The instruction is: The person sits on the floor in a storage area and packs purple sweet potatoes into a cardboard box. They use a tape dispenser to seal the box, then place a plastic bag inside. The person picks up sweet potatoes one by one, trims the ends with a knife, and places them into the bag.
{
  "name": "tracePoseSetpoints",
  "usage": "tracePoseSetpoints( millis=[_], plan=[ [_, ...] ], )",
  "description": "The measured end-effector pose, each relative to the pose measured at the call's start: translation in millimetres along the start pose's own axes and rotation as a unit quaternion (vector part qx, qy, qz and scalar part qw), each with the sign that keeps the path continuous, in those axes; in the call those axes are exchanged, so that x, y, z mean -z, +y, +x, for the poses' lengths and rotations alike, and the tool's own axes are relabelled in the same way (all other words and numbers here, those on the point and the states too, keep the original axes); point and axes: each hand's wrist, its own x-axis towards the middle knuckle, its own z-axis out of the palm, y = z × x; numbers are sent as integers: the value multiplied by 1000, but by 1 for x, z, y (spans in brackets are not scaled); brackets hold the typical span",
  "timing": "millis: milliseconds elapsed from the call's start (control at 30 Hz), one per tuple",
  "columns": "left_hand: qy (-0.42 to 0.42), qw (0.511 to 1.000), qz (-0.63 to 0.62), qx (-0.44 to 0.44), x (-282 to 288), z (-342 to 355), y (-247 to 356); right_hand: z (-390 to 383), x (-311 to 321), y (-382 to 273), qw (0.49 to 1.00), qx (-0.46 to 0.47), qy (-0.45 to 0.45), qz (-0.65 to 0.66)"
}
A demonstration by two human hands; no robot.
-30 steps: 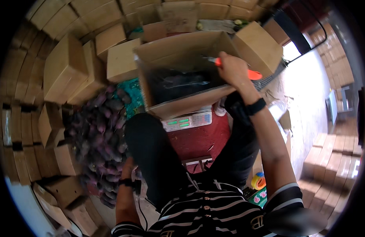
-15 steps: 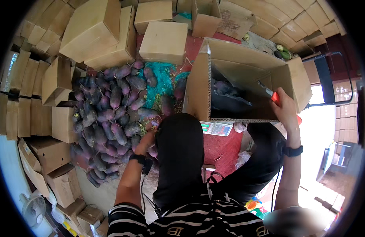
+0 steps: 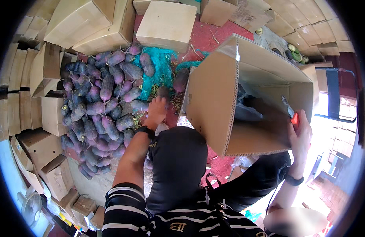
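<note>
My left hand stretches down to the floor, fingers out toward a dark purple root at the edge of a big pile of purple roots. It holds nothing that I can see. My right hand grips a red-handled utility knife with its blade up, right at the near right wall of an open cardboard box. The box is tipped toward me, and several dark roots lie inside it.
A teal net lies under the pile's right side. Folded and assembled cardboard boxes ring the floor at left and top. A fan stands at lower left, a dark chair frame at right, and green vegetables at upper right.
My left hand has moved from beside my knee out to the root pile. The right hand stays at the box with the knife.
</note>
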Motion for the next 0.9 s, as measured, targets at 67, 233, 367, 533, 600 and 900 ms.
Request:
tracePoseSetpoints(
  millis=[67,233,367,533,600,900],
  plan=[
    [-1,993,-59,103,-12,11,-2,3,-1,-4,1000,-18,-15,2],
    [-70,933,-198,291,-43,36,-11,0,0,-4,999,-39,-23,-20],
    [-55,905,-284,313,-68,31,-31,5,-1,-8,999,-38,-33,-19],
    [-89,819,-454,340,-55,7,-48,7,-2,-10,999,-28,-32,-11],
    [-42,823,-470,318,-27,-16,-42,3,0,-5,999,-28,-29,-18],
    [238,954,111,145,53,-39,-49,1,-1,-5,999,-19,-20,-16]
  ],
)
